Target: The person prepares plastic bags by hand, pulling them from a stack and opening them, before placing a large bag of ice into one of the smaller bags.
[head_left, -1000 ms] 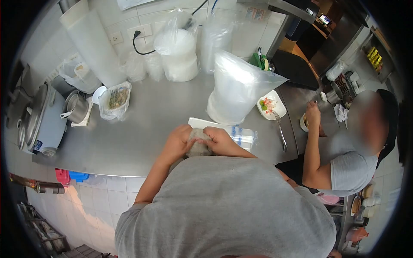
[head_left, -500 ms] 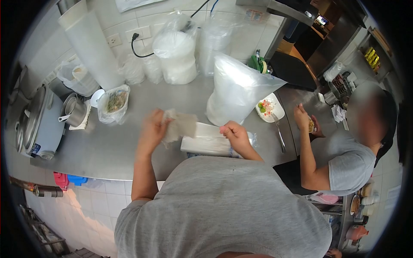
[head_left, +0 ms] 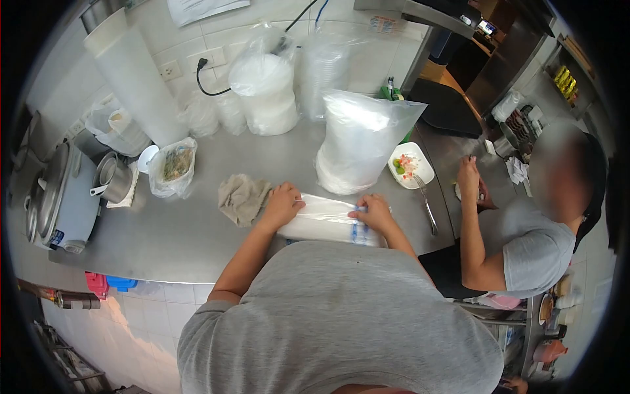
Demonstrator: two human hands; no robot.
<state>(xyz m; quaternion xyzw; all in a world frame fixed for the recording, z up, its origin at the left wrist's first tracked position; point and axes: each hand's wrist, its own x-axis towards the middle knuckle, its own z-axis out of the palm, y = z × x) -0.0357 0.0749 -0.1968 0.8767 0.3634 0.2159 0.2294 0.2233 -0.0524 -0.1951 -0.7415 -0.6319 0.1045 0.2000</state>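
A flat pack of clear plastic bags (head_left: 321,218) with blue print lies on the steel counter close to my body. My left hand (head_left: 283,205) pinches its left end with bent fingers, and my right hand (head_left: 374,213) grips the plastic near the right end. Beside my left hand a crumpled beige cloth (head_left: 241,199) rests on the counter, apart from its fingers. Just beyond the pack stands a large, full clear bag (head_left: 357,148) of white contents.
To the right sits a white dish (head_left: 412,165) of chopped food with a fork (head_left: 428,209). A co-worker (head_left: 531,236) stands at the right. Leftward are a small bag of food (head_left: 173,164), metal cups (head_left: 113,177) and a rice cooker (head_left: 72,197). Bagged containers (head_left: 264,92) line the wall.
My left hand has let go of the beige cloth, which now lies on the counter, and has moved right onto the plastic bags. My right hand has shifted slightly right and down.
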